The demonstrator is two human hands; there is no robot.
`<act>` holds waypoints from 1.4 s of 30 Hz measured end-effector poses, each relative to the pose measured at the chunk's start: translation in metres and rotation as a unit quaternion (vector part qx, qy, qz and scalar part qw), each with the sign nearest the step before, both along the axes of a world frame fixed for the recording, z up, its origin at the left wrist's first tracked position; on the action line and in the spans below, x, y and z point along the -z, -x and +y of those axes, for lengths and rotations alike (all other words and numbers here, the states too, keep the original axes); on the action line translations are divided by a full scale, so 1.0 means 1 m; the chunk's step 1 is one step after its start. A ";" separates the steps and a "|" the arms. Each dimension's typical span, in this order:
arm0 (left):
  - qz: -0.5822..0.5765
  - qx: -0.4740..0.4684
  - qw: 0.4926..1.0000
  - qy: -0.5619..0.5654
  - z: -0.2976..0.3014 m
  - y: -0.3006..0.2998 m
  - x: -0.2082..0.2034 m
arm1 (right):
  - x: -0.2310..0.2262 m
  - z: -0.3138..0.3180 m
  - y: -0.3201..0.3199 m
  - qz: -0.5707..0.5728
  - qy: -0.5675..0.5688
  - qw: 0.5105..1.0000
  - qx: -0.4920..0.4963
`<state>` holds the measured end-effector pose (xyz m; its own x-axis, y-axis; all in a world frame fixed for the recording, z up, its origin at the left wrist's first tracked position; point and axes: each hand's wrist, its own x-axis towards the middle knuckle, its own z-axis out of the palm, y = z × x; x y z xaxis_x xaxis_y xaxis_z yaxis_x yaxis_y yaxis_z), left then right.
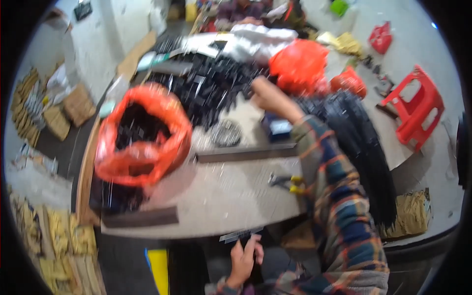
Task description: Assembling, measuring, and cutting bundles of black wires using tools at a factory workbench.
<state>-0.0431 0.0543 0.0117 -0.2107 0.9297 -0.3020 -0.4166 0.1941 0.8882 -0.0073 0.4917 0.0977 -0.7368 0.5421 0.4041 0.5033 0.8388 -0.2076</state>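
My left hand (244, 258) is low in front of the table's near edge. Its fingers are closed on a small black piece with thin grey strips (242, 236) sticking out sideways. My right arm stretches far across the table. At its end my right hand (269, 97) is curled at the right edge of a heap of small black pieces (206, 81). Blur hides whatever its fingers hold. Below that hand stands a small dark blue box (276, 126). A round heap of small shiny metal parts (226, 133) lies left of the box.
An open orange bag (172, 164) with black pieces stands at the left. A dark bar (246, 153) crosses the middle, near yellow-handled pliers (287, 183). Long black strips (356, 142) drape over the right side. Beyond are a red stool (420, 110) and a person (241, 11) at the far end.
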 end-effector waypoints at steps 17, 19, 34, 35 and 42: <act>-0.083 -0.011 0.996 -0.028 -0.025 -0.013 0.010 | 0.020 -0.123 0.120 0.000 -0.045 0.999 0.011; -0.066 -0.026 0.997 -0.023 -0.028 -0.006 0.013 | 0.001 -0.145 0.127 0.069 0.022 0.997 -0.025; -0.118 -0.038 0.992 -0.032 -0.039 0.005 0.015 | 0.028 -0.251 0.206 -0.082 0.034 0.949 -0.302; -0.112 -0.047 0.992 -0.031 -0.039 0.005 0.017 | 0.026 -0.254 0.210 -0.056 0.022 0.944 -0.325; -0.120 -0.050 0.991 -0.032 -0.040 0.021 0.020 | 0.020 -0.286 0.220 -0.100 -0.030 0.925 -0.367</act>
